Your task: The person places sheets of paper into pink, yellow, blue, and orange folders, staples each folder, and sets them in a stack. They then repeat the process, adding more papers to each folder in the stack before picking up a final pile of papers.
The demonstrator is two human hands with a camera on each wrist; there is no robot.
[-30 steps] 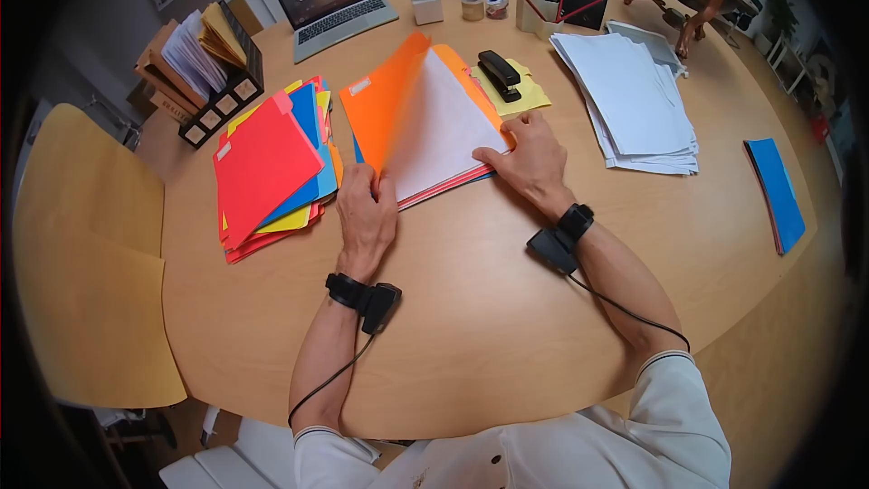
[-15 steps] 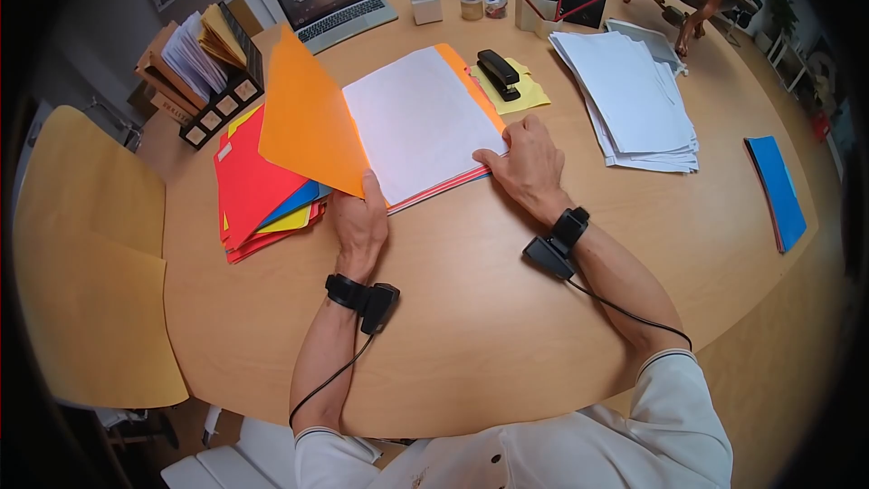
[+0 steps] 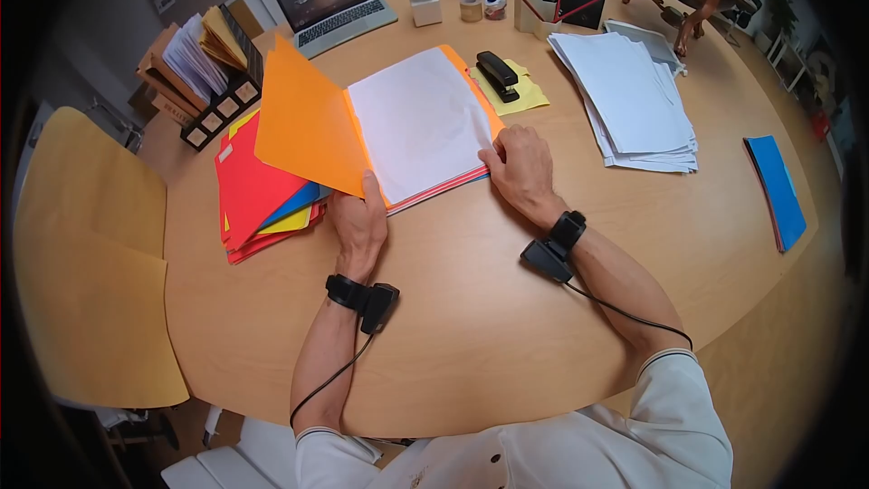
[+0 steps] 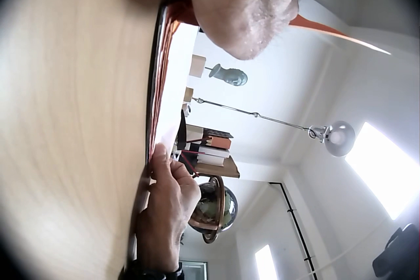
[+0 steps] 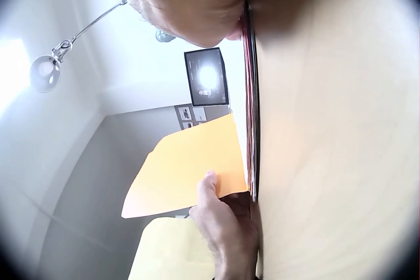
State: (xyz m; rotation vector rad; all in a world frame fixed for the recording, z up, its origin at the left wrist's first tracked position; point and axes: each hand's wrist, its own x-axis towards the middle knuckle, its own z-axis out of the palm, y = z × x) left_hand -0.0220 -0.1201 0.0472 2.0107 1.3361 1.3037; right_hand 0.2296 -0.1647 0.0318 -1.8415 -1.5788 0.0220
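An orange folder [image 3: 312, 122] lies open on a stack of folders, its cover raised and leaning left. White paper [image 3: 421, 122] fills its right side. The left hand [image 3: 358, 222] holds the cover's lower corner near the fold, thumb on the inner face; in the right wrist view that thumb lies against the orange cover [image 5: 190, 168]. At the paper's lower right corner, the right hand [image 3: 525, 172] pinches the edge with thumb and bent fingers. The left wrist view shows the right hand [image 4: 167, 208] at the stack's edge.
Colored folders [image 3: 258, 186] are piled at left, beside a file holder [image 3: 222, 113]. A laptop [image 3: 335, 4], a stapler [image 3: 497, 75] on yellow paper, a pen holder [image 3: 534, 14] and a lamp base stand behind. White sheets [image 3: 629, 109] and a blue pad [image 3: 776, 195] lie at right.
The orange cover has swung open to the left with the left hand on it, uncovering the white paper. The right hand has shifted slightly at the corner, and the paper there now looks slightly buckled.
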